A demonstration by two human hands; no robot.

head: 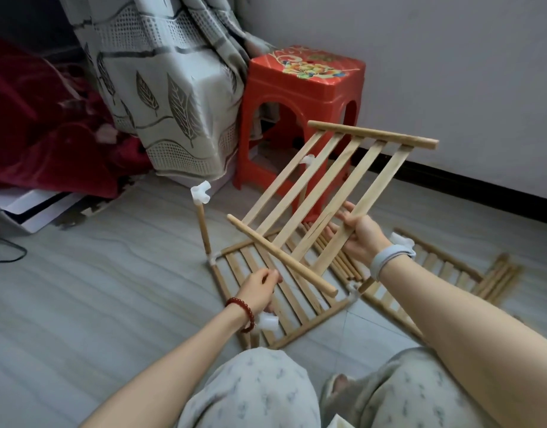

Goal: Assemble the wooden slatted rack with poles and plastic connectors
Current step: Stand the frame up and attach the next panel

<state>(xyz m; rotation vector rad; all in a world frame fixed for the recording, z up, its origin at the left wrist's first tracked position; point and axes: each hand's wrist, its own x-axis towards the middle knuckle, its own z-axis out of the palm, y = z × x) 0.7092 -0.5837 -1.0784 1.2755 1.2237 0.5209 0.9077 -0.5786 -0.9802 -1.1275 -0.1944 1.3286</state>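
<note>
My right hand [360, 234] grips the rightmost slat of a wooden slatted panel [321, 193], held tilted in the air above the floor. Under it lies the rack base [297, 307], a slatted shelf with white plastic connectors at its corners. An upright pole [203, 228] rises from the far-left corner and carries a white connector [200, 193] on top. Another white connector [307, 159] shows behind the held panel. My left hand [260, 287] hovers over the base's left side, fingers loosely curled, close to the near-left connector [268, 323]. I cannot tell whether it holds anything.
Loose poles [337, 261] lie on the floor beside the base. Another slatted panel [435, 267] lies to the right. A red plastic stool [300, 118] stands by the wall, a patterned curtain [161, 97] hangs to its left, and my knees [260, 390] fill the bottom.
</note>
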